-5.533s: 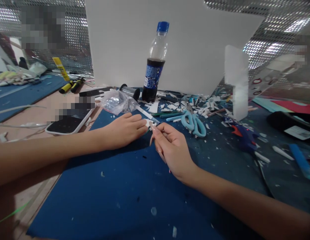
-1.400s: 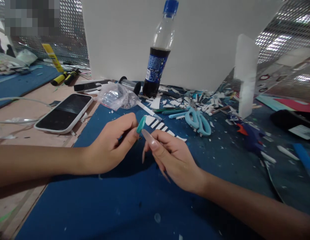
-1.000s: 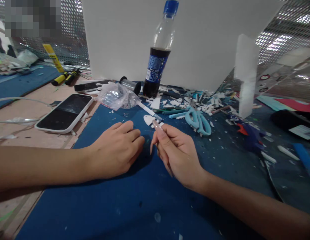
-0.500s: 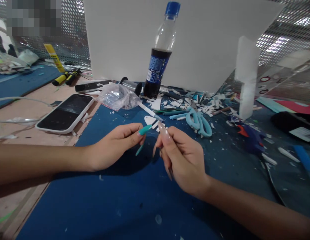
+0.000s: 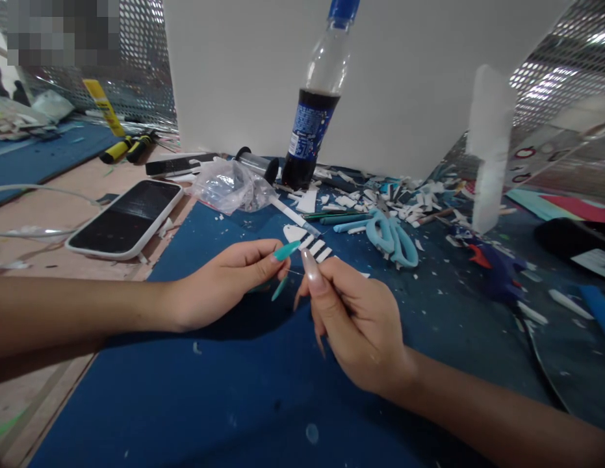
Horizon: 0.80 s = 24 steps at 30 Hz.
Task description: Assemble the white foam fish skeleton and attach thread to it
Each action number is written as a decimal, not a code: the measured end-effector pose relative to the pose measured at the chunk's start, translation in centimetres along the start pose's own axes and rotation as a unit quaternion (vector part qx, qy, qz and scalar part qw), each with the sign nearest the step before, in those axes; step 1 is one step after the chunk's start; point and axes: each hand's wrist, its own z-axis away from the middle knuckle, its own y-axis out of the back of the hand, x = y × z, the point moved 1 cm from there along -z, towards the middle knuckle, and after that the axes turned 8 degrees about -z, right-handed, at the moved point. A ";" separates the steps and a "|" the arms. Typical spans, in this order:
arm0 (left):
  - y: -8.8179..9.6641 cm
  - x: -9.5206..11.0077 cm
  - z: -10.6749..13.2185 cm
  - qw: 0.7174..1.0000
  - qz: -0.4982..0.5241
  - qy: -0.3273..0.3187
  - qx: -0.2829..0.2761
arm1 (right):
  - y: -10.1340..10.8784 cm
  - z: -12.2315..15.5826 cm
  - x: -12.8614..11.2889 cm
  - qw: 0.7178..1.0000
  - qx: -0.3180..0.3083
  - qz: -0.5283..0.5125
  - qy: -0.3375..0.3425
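Observation:
Both of my hands are raised over the blue mat (image 5: 224, 396), with their fingertips close together. My left hand (image 5: 238, 276) pinches thumb against fingers. Facing it, my right hand (image 5: 355, 312) is also closed in a pinch. A very fine, pale thread (image 5: 296, 273) shows in the small gap between the two pinches; its ends are hidden by the fingers. Just beyond the fingertips lies a white fishbone-shaped cutout (image 5: 314, 243), partly covered by my right hand.
Behind my hands stand a cola bottle (image 5: 312, 123), a spool (image 5: 256, 164) and a plastic bag (image 5: 231, 185). Light-blue scissors (image 5: 392, 237) lie among white scraps (image 5: 404, 205). A phone (image 5: 129, 218) rests at left. At right are a glue gun (image 5: 497, 270) and its cable.
My right hand has lowered slightly, and more of the fishbone-shaped cutout shows. The fine thread is now visible between my hands. The view has shifted a little.

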 end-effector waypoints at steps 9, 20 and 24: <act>-0.1 -0.1 -0.1 1.000 0.018 -0.005 -0.004 | -0.1 0.0 -0.1 1.000 -0.005 0.001 0.001; 0.0 -0.1 -0.2 0.999 0.050 -0.009 -0.015 | -0.2 -0.1 0.0 1.000 0.004 -0.001 0.017; -0.1 -0.2 -0.2 0.996 0.084 -0.028 -0.023 | -0.2 -0.2 -0.1 1.000 -0.006 -0.006 0.008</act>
